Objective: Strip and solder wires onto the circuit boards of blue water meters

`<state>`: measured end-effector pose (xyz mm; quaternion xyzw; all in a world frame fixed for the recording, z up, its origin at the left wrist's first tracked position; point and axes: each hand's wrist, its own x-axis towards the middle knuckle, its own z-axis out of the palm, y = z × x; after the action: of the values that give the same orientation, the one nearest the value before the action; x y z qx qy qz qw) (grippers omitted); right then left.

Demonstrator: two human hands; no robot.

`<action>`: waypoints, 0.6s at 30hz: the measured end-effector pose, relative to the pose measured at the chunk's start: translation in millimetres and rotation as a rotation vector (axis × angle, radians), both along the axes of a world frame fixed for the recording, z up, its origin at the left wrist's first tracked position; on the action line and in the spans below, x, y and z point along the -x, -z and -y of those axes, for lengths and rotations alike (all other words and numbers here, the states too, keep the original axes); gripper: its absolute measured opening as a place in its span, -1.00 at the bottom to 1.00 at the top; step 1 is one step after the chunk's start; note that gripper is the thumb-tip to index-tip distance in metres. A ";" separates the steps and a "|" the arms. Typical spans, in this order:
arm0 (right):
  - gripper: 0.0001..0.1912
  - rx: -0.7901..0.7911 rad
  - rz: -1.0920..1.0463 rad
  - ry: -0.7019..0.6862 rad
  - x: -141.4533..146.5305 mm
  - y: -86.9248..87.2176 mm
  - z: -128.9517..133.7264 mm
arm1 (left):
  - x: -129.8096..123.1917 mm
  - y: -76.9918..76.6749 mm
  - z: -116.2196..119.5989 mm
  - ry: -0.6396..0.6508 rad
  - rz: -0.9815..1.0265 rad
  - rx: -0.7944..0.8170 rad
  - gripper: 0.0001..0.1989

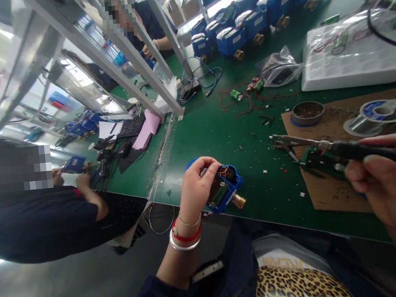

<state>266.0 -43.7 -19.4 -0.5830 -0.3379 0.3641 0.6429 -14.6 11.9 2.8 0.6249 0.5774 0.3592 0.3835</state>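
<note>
The open blue box (229, 197) is by the front edge of the desk (199, 129), so a hard push could tip it off. The left hand (195, 186) is over it, thumb and finger nearly closed by the thin wires (223, 171); I cannot tell if they pinch one. A tug there could pull a wire loose. The right hand (378, 168) is closed around the soldering iron (354, 149), its tip pointing at the desk's middle. If the tip is hot (we can't see heat) and swings left, it could burn skin or wires; swinging low, it could bump the pliers (313, 160). I count two hands, one open box with one brass end (238, 201) showing, one iron, one pair of pliers, one round tin (307, 113), one solder roll (383, 111) and one white tray (348, 78). The blue boxes (231, 41) at the back overlap too much to count.
</note>
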 end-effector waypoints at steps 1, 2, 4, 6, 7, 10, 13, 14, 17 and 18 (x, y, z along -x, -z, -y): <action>-0.73 -0.014 0.021 -0.060 9.5 0.2 -2.4 | -0.3 -0.7 0.1 0.001 -0.006 0.002 -0.79; -0.75 -0.024 0.039 -0.124 16.6 1.0 -3.9 | -0.8 -1.7 0.2 0.002 -0.012 0.004 -0.79; -0.78 -0.016 0.059 -0.231 25.5 4.0 -5.5 | -2.1 -4.2 0.3 0.002 -0.027 0.008 -0.80; -0.78 0.011 0.034 -0.304 30.5 7.2 -6.8 | -3.3 -6.6 0.1 0.003 -0.042 0.018 -0.81; -0.78 0.025 0.014 -0.333 32.6 8.4 -7.8 | -3.8 -7.5 -0.1 0.004 -0.047 0.023 -0.81; -0.77 0.057 -0.031 -0.403 38.5 10.3 -11.1 | -4.5 -9.2 -1.1 0.016 -0.059 0.034 -0.82; -0.76 0.059 -0.036 -0.421 43.7 10.9 -13.7 | -4.6 -9.8 -2.0 0.027 -0.075 0.038 -0.83; -0.76 0.055 -0.039 -0.425 44.9 11.0 -14.2 | -4.6 -9.9 -2.3 0.029 -0.079 0.039 -0.83; -0.76 0.049 -0.053 -0.442 47.4 10.7 -15.3 | -4.6 -9.9 -2.8 0.029 -0.085 0.037 -0.82; -0.76 0.049 -0.054 -0.449 48.1 10.3 -15.7 | -4.6 -9.8 -2.9 0.028 -0.085 0.038 -0.82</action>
<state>217.9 -28.0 -29.6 -0.4988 -0.4326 0.5218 0.5402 -9.9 14.8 12.5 0.6403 0.5911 0.3160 0.3752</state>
